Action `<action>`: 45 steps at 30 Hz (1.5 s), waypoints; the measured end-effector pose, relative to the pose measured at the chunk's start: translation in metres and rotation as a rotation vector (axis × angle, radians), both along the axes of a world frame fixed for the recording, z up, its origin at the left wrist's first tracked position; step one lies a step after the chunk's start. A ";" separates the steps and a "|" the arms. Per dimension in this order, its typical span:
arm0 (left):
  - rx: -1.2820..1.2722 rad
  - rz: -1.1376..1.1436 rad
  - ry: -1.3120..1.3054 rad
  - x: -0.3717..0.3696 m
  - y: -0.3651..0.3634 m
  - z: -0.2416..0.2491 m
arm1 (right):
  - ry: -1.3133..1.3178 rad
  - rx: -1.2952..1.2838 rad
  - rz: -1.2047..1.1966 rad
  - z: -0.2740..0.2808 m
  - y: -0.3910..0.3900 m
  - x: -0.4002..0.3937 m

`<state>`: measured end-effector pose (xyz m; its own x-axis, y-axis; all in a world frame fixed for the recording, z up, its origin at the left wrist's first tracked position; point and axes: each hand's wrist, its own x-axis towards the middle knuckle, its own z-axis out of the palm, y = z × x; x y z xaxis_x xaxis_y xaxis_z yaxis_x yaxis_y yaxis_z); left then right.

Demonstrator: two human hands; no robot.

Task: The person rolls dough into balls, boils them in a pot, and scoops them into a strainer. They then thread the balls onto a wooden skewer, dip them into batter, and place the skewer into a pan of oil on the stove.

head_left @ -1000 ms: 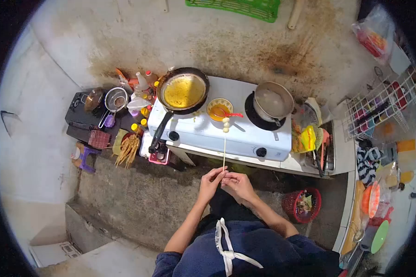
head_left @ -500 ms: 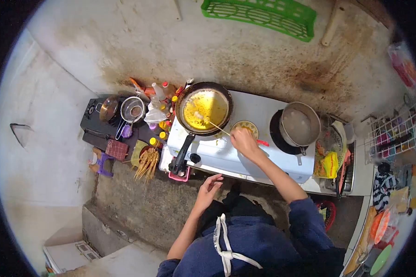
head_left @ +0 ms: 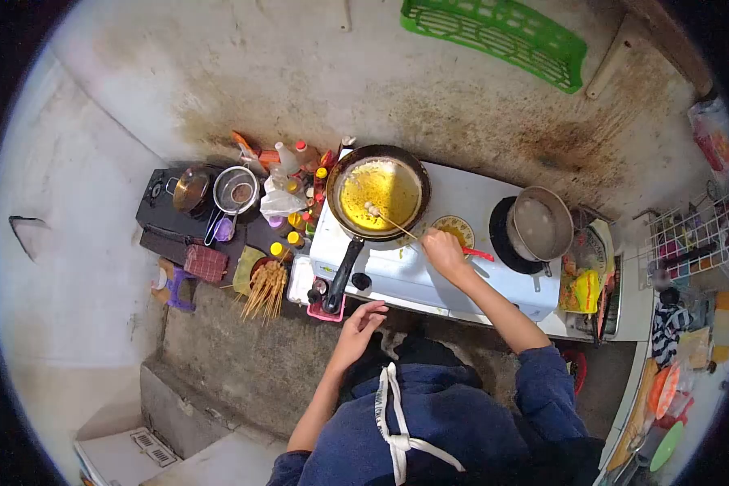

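Note:
My right hand (head_left: 445, 250) grips the end of a thin wooden skewer (head_left: 397, 223). The skewer's tip carries small white balls (head_left: 372, 211) that sit in the yellow oil of a black frying pan (head_left: 381, 193) on the left burner of a white stove (head_left: 429, 271). My left hand (head_left: 359, 322) hangs below the stove's front edge, fingers apart, holding nothing. A small yellow bowl (head_left: 458, 229) with a red spoon (head_left: 479, 254) stands just beyond my right hand.
A metal pot (head_left: 542, 224) sits on the right burner. Sauce bottles (head_left: 296, 162), a strainer (head_left: 233, 193) and a bundle of skewers (head_left: 265, 285) lie left of the stove. A green crate (head_left: 502, 32) is at the top. A wire rack (head_left: 692, 239) is on the right.
A second ago both hands held the skewer upright in front of me. My right hand then carried it forward and lowered the balls into the pan's oil, while my left hand let go.

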<state>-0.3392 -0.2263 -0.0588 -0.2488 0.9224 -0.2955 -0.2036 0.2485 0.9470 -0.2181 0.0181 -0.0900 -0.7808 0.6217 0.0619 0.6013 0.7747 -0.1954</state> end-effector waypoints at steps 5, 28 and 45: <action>0.053 -0.056 -0.009 -0.014 0.010 -0.002 | 0.155 -0.092 -0.151 0.010 -0.011 0.000; 0.052 -0.339 -0.047 -0.021 0.037 -0.013 | 0.580 -0.508 -0.527 -0.015 -0.109 0.024; 0.043 -0.421 -0.075 -0.016 0.039 -0.015 | 0.978 -0.730 -0.871 -0.069 -0.114 0.072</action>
<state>-0.3555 -0.1871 -0.0739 0.1723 0.9508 -0.2577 -0.1614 0.2853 0.9447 -0.1465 -0.0956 -0.1590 0.0054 0.9810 -0.1938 0.2169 -0.1904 -0.9574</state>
